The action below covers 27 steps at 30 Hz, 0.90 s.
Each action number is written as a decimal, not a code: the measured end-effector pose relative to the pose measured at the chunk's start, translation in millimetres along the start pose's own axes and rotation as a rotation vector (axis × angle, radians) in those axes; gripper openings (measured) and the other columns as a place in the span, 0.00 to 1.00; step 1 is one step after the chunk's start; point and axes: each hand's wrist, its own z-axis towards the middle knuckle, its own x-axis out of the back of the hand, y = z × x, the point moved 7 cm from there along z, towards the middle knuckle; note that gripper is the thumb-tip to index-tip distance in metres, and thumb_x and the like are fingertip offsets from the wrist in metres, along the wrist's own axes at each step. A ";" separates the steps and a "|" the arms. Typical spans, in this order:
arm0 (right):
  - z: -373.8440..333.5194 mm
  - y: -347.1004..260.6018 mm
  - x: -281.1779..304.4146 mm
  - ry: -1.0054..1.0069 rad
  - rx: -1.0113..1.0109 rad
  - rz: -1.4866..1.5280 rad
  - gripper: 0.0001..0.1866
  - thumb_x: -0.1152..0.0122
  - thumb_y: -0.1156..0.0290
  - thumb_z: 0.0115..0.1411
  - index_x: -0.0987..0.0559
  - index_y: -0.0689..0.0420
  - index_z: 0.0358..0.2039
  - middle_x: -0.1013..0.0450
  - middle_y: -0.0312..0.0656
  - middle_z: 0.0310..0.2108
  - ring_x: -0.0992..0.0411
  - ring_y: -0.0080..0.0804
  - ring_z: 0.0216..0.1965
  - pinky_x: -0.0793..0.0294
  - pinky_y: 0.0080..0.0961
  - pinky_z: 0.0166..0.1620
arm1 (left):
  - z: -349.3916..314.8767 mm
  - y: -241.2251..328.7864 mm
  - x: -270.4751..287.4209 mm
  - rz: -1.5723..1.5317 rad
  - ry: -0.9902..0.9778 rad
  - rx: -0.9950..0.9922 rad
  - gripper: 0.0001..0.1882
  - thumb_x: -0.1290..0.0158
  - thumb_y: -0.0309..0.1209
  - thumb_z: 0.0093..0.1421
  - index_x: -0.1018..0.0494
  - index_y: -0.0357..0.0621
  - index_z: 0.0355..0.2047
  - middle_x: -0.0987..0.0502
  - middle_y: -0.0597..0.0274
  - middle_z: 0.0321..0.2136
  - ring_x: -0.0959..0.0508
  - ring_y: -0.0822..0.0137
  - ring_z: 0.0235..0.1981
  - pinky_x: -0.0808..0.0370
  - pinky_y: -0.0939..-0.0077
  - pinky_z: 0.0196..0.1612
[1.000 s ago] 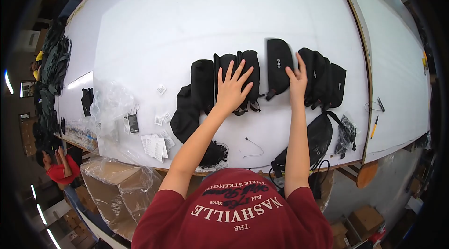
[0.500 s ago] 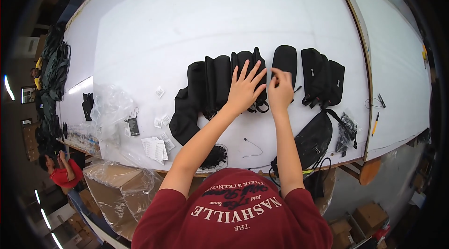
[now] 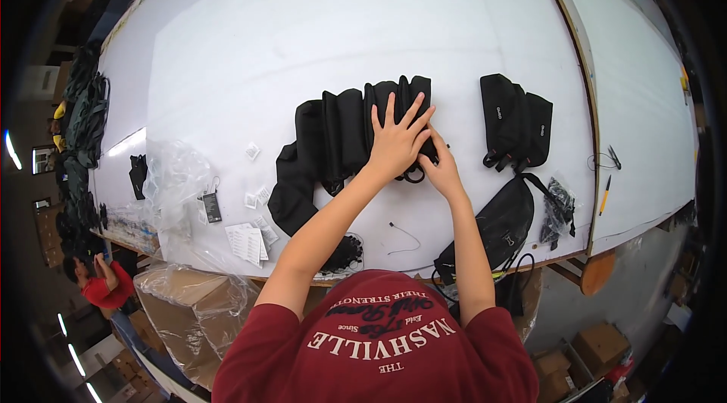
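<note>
A row of overlapping black pouches (image 3: 341, 130) lies on the white table (image 3: 303, 32). My left hand (image 3: 397, 138) presses flat on the right end of the row, fingers spread. My right hand (image 3: 443, 168) sits right beside it, with its fingers on the lower edge of the last black pouch (image 3: 416, 92) in the row. Its fingertips are partly hidden under my left hand. Two more black pouches (image 3: 515, 126) lie apart to the right.
A black waist bag (image 3: 500, 225) lies at the near table edge, a small bag of black parts (image 3: 560, 206) and a pen (image 3: 603, 195) to its right. Crumpled clear plastic (image 3: 178, 176) and paper tags (image 3: 246, 240) lie left. Plastic-lined cardboard boxes (image 3: 189, 304) stand below, near another person (image 3: 102, 282).
My right hand carried one black pouch from the right group leftward and laid it on the end of the row. My left hand stayed pressed on the row.
</note>
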 end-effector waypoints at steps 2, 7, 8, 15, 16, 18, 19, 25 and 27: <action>4.5 7.4 15.8 -0.032 -0.064 -0.122 0.33 0.47 0.76 0.50 0.36 0.52 0.60 0.40 0.46 0.59 0.43 0.41 0.61 0.44 0.32 0.61 | 0.8 1.2 -6.2 -0.035 0.007 0.000 0.24 0.58 0.46 0.63 0.40 0.64 0.60 0.47 0.73 0.64 0.53 0.42 0.64 0.61 0.32 0.59; 18.5 -47.6 102.6 0.744 0.174 -1.088 0.27 0.41 0.73 0.50 0.30 0.48 0.53 0.34 0.48 0.49 0.37 0.45 0.52 0.37 0.35 0.53 | 0.5 0.7 -8.3 0.048 -0.010 0.035 0.27 0.57 0.47 0.63 0.43 0.64 0.62 0.48 0.73 0.64 0.54 0.41 0.64 0.62 0.29 0.58; 20.5 -29.9 126.0 0.794 0.028 -1.177 0.27 0.41 0.73 0.50 0.30 0.48 0.53 0.33 0.48 0.46 0.36 0.45 0.49 0.36 0.35 0.51 | 3.8 6.0 -9.0 0.038 -0.006 0.024 0.27 0.57 0.47 0.63 0.43 0.64 0.62 0.48 0.73 0.64 0.54 0.41 0.64 0.62 0.29 0.58; 23.4 -10.1 160.9 0.707 0.060 -0.540 0.22 0.44 0.77 0.55 0.27 0.50 0.53 0.33 0.31 0.26 0.35 0.23 0.27 0.36 0.20 0.31 | 2.8 2.8 -15.3 0.032 -0.063 0.052 0.30 0.58 0.49 0.63 0.48 0.63 0.64 0.55 0.67 0.66 0.56 0.39 0.64 0.64 0.28 0.58; 26.9 -1.4 152.8 0.630 0.045 -0.056 0.21 0.45 0.78 0.57 0.26 0.52 0.52 0.36 0.26 0.22 0.40 0.16 0.22 0.39 0.15 0.26 | 1.9 1.5 -13.2 0.005 -0.044 0.052 0.30 0.56 0.49 0.62 0.46 0.61 0.64 0.55 0.65 0.66 0.55 0.39 0.64 0.64 0.29 0.58; 34.8 7.5 120.6 0.445 -0.070 0.018 0.19 0.47 0.79 0.58 0.25 0.53 0.51 0.40 0.24 0.19 0.47 0.12 0.19 0.48 0.14 0.22 | 4.3 5.8 -8.9 -0.046 -0.036 0.058 0.30 0.57 0.49 0.62 0.47 0.62 0.64 0.55 0.66 0.66 0.55 0.39 0.64 0.64 0.29 0.58; 38.6 20.1 97.3 0.279 -0.196 -0.110 0.19 0.48 0.78 0.58 0.26 0.52 0.51 0.34 0.29 0.20 0.41 0.15 0.21 0.39 0.17 0.24 | 5.3 5.6 -5.3 -0.091 -0.024 0.078 0.30 0.57 0.48 0.62 0.47 0.63 0.64 0.55 0.66 0.66 0.55 0.39 0.64 0.64 0.30 0.58; 42.4 30.5 52.4 0.230 -0.248 -0.537 0.20 0.50 0.78 0.54 0.25 0.55 0.49 0.28 0.49 0.34 0.28 0.46 0.34 0.29 0.34 0.41 | 11.8 27.0 -2.4 -0.120 -0.006 -0.025 0.27 0.58 0.47 0.63 0.45 0.65 0.63 0.51 0.66 0.65 0.51 0.52 0.65 0.60 0.43 0.62; 43.7 21.0 58.1 0.234 -0.270 -0.593 0.20 0.47 0.77 0.54 0.25 0.53 0.48 0.30 0.48 0.34 0.29 0.45 0.36 0.29 0.35 0.41 | 15.2 34.7 -1.8 -0.111 0.034 -0.092 0.26 0.56 0.45 0.62 0.41 0.62 0.61 0.48 0.66 0.65 0.49 0.55 0.64 0.56 0.49 0.63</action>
